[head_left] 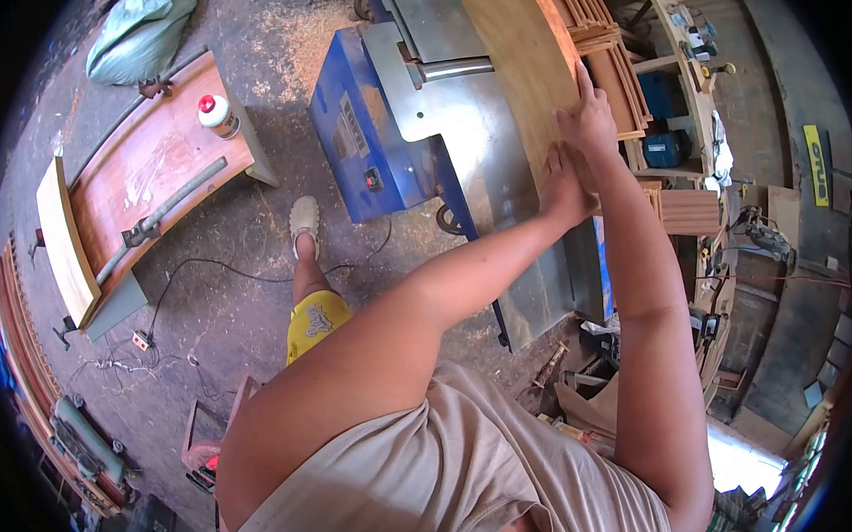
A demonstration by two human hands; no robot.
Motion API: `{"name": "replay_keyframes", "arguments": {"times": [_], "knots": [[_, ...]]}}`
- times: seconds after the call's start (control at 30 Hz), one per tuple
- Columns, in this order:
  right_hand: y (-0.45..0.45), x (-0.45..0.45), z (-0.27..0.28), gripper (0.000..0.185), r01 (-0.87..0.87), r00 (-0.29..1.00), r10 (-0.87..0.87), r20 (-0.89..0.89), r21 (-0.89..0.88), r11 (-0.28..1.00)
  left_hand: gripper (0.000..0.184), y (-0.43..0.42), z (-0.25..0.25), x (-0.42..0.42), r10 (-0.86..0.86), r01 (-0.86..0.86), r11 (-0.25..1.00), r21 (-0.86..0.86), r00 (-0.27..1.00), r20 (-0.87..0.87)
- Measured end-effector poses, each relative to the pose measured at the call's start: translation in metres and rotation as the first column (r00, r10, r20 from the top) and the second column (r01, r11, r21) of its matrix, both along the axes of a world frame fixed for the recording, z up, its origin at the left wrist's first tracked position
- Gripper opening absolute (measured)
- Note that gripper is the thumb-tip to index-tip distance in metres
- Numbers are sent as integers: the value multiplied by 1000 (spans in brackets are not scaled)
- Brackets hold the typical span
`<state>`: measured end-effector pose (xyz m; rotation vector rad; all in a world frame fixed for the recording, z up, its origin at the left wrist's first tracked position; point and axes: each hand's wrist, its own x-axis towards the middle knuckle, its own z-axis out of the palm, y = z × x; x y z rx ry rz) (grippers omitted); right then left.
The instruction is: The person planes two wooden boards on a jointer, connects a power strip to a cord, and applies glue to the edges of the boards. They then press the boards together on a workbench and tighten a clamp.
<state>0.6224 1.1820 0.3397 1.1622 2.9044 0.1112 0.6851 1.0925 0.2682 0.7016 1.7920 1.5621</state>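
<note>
Wooden board (pixel 520 52) on metal bed (pixel 482 128) — left hand (pixel 566 190), right hand (pixel 592 121) touching it.

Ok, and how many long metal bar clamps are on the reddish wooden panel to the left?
2: the upper clamp runs along the upper-left edge of the panel; the lower clamp lies along its lower-right side. Any underneath would be hidden.

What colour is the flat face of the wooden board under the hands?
The wooden board has a light yellowish-brown face; see the head view.
</note>
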Motion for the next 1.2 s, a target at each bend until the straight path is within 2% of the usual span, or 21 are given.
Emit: {"name": "replay_keyframes", "arguments": {"times": [0.03, 0.1, 0.33, 0.5, 0.63, 0.7, 0.8, 1.0, 1.13, 1.2], "knots": [[0, -2, 1, 97, 4, 1000, -4, 14, -1, 1000, 128, 2, 0, 0, 0, 0, 1000, -1, 1000, 1], [1, -3, 1, 97, 9, 1000, -9, 30, -3, 1000, 114, 4, 1, 1, 66, -65, 998, 13, 997, -31], [7, -11, -2, 97, -19, 1000, 19, 0, 1, 1000, 117, 8, 1, -9, 29, -30, 999, -23, 999, -45], [8, -19, -2, 96, -16, 1000, 15, 22, 20, 1000, 120, 14, -3, -14, 89, -89, 996, 9, 991, -103], [11, -27, -2, 96, -13, 1000, 13, 16, 10, 1000, 121, 21, -10, -19, 60, -60, 998, 14, 997, -52], [12, -31, -2, 95, -10, 999, 9, 33, 15, 1000, 127, 32, -20, -20, 101, -98, 995, 30, 985, -138], [19, -39, -6, 94, -21, 999, 20, 32, 13, 1000, 128, 37, -23, -28, 118, -114, 993, 33, 979, -166], [27, -57, -11, 97, -33, 999, 32, 7, 39, 999, 123, 24, -5, -53, 87, -87, 996, 4, 994, -64], [33, -70, -13, 97, -35, 999, 35, -1, 37, 999, 122, 28, -7, -66, 100, -100, 995, -4, 992, -76], [33, -77, -12, 97, -32, 999, 32, 6, 37, 999, 120, 28, -5, -73, 116, -115, 993, 38, 993, -18]]}}
